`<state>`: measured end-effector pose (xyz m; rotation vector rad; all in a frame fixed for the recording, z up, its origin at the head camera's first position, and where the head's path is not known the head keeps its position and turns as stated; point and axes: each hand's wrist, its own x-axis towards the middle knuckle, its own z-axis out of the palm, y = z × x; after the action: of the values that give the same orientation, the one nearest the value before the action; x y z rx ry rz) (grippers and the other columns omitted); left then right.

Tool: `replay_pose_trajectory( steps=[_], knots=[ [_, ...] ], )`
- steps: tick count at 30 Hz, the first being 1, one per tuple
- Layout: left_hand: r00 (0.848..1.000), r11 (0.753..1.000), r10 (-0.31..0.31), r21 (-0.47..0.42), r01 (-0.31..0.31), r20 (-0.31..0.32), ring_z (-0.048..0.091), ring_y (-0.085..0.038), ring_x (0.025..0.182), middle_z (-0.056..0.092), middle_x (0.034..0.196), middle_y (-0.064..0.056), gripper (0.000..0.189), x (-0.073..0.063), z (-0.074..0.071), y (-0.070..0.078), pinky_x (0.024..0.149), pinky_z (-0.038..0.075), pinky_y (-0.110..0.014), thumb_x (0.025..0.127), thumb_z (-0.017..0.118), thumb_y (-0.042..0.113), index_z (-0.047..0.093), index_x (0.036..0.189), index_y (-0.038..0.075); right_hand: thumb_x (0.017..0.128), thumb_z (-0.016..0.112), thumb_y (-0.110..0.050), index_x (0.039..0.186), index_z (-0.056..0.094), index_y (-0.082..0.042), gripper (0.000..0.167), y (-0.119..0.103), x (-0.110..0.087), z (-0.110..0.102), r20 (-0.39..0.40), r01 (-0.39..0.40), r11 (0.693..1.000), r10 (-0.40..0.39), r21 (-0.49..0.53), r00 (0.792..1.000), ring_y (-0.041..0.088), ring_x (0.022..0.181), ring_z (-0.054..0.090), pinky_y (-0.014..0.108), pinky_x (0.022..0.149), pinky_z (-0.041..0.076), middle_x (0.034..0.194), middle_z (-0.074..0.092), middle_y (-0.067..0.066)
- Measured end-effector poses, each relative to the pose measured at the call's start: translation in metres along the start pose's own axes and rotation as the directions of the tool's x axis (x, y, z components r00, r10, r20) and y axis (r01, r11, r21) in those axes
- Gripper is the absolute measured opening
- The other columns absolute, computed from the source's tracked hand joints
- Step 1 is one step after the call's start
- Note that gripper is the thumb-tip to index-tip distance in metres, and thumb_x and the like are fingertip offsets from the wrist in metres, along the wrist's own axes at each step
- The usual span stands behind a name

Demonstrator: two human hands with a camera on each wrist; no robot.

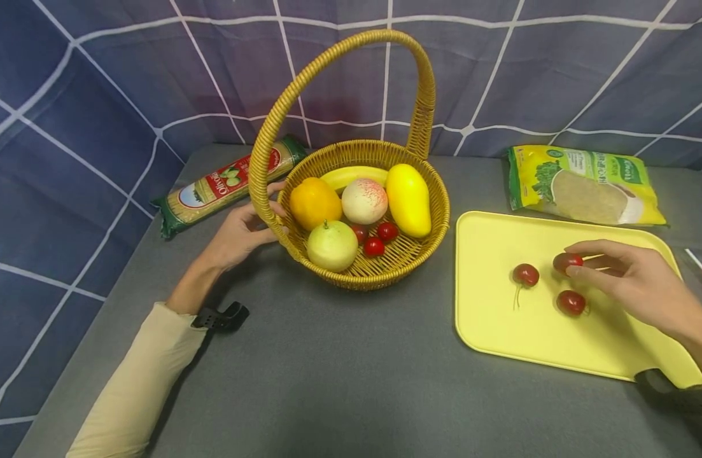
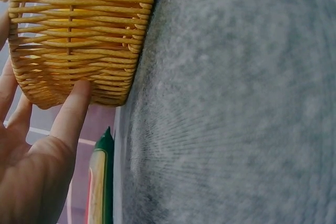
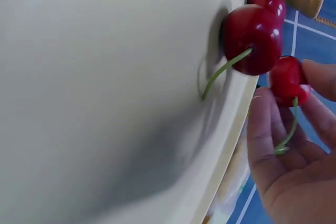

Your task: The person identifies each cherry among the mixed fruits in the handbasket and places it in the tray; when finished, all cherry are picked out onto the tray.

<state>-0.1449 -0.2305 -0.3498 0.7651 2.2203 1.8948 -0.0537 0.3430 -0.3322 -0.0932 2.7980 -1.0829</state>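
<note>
My left hand grips the left side of a wicker basket. Its fingers reach over the rim, and the thumb lies against the woven outer wall in the left wrist view. Over a yellow tray, my right hand pinches a dark red cherry between thumb and fingers, its green stem hanging down. Two more cherries lie on the tray: one to the left, another nearer the front. The basket holds a mango, peach, orange fruit, green pear-like fruit, banana and small red cherries.
Behind my left hand lies a spaghetti pack. A yellow-green bag sits behind the tray. At the far right edge is a red item with a white stick. The basket's tall handle arches above it, before a blue checked cloth.
</note>
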Motion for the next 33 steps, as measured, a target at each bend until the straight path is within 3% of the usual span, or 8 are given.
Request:
replay_pose_trajectory(
  steps=[4, 16, 26, 33],
  knots=[
    [1.0, 1.0, -0.003, -0.002, 0.003, -0.002, 0.024, -0.027, 0.144, 0.032, 0.155, -0.017, 0.019, -0.001, 0.0, 0.0, 0.113, 0.027, -0.048, 0.087, 0.071, -0.005, 0.063, 0.105, -0.003, 0.091, 0.073, -0.016, 0.121, 0.064, -0.006, 0.033, 0.009, 0.001, -0.001, 0.042, 0.02, 1.0, -0.019, -0.023, 0.999, -0.006, 0.083, 0.061, 0.02, 0.061, 0.046, 0.103, 0.064, -0.027],
    [1.0, 1.0, 0.002, 0.007, -0.002, 0.007, 0.024, -0.028, 0.144, 0.032, 0.155, -0.016, 0.019, 0.001, 0.001, 0.0, 0.113, 0.024, -0.054, 0.088, 0.07, -0.003, 0.063, 0.105, -0.002, 0.09, 0.071, -0.008, 0.116, 0.068, -0.008, 0.026, 0.016, 0.005, 0.002, 0.102, 0.088, 0.993, -0.08, -0.081, 0.992, -0.006, 0.086, 0.059, 0.018, 0.064, 0.049, 0.102, 0.069, -0.011],
    [1.0, 1.0, -0.004, -0.001, 0.004, -0.002, 0.024, -0.027, 0.144, 0.032, 0.155, -0.015, 0.02, 0.001, 0.001, 0.001, 0.113, 0.023, -0.054, 0.086, 0.069, -0.008, 0.064, 0.104, -0.002, 0.09, 0.073, -0.015, 0.113, 0.07, -0.007, 0.025, 0.013, 0.005, 0.001, 0.08, 0.058, 0.996, -0.052, -0.074, 0.995, -0.012, 0.088, 0.055, 0.015, 0.064, 0.047, 0.1, 0.07, -0.012],
    [1.0, 1.0, -0.002, -0.007, 0.002, 0.005, 0.023, -0.028, 0.145, 0.031, 0.155, -0.017, 0.019, 0.001, 0.0, 0.001, 0.114, 0.024, -0.05, 0.088, 0.071, -0.001, 0.063, 0.105, -0.003, 0.091, 0.073, -0.021, 0.113, 0.071, -0.014, 0.023, 0.002, 0.004, 0.001, 0.035, 0.083, 0.989, -0.079, -0.125, 0.996, -0.014, 0.098, 0.046, 0.019, 0.076, 0.035, 0.103, 0.071, -0.003]
  ],
)
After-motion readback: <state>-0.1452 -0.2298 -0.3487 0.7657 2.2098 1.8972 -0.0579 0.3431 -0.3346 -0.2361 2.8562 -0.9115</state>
